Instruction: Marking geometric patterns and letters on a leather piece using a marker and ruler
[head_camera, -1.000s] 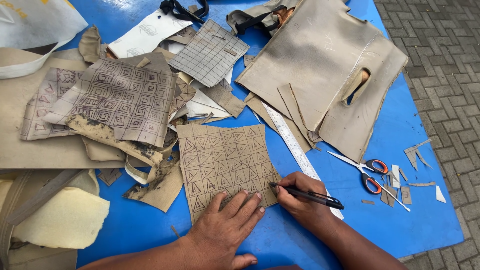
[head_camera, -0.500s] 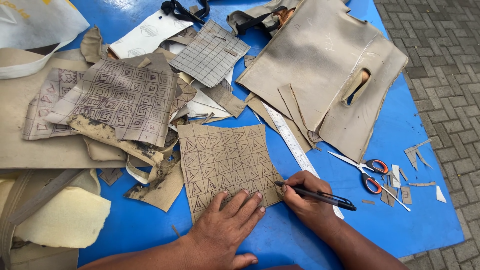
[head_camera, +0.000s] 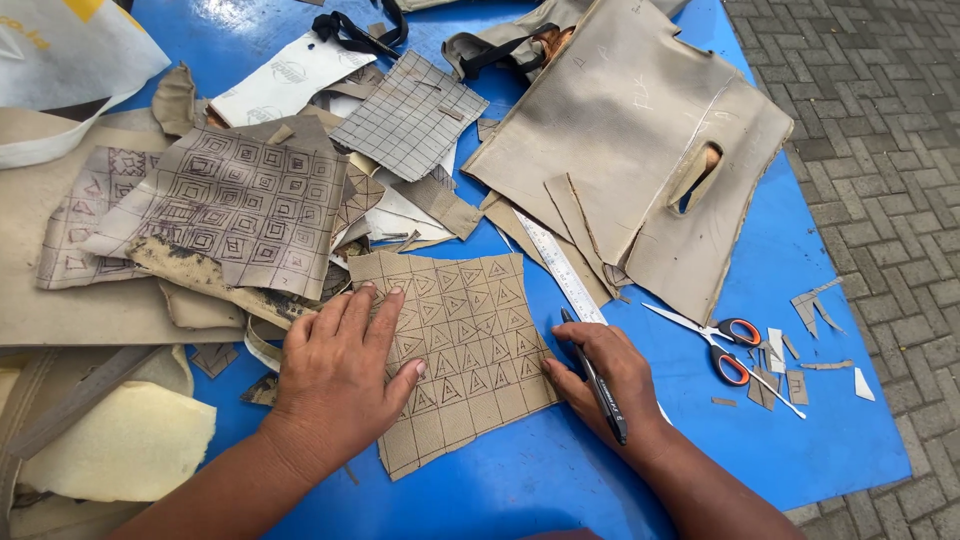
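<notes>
A tan square piece of leather (head_camera: 470, 340) with a drawn grid of triangles lies on the blue table (head_camera: 760, 440). My left hand (head_camera: 345, 370) rests flat on its left part, fingers spread. My right hand (head_camera: 600, 375) holds a black pen (head_camera: 598, 385) at the piece's right edge, with fingertips touching that edge. A clear ruler (head_camera: 560, 270) lies just beyond the right hand.
Scissors with orange handles (head_camera: 728, 345) and small offcuts lie to the right. Large tan sheets (head_camera: 640, 140) with a cut slot sit at the back right. More patterned pieces (head_camera: 235, 205) and scraps pile up on the left. Brick paving (head_camera: 880, 150) borders the table's right side.
My left hand has slid up from the piece's lower edge onto its left part. The right hand has turned the pen away from the leather, so it now points toward me.
</notes>
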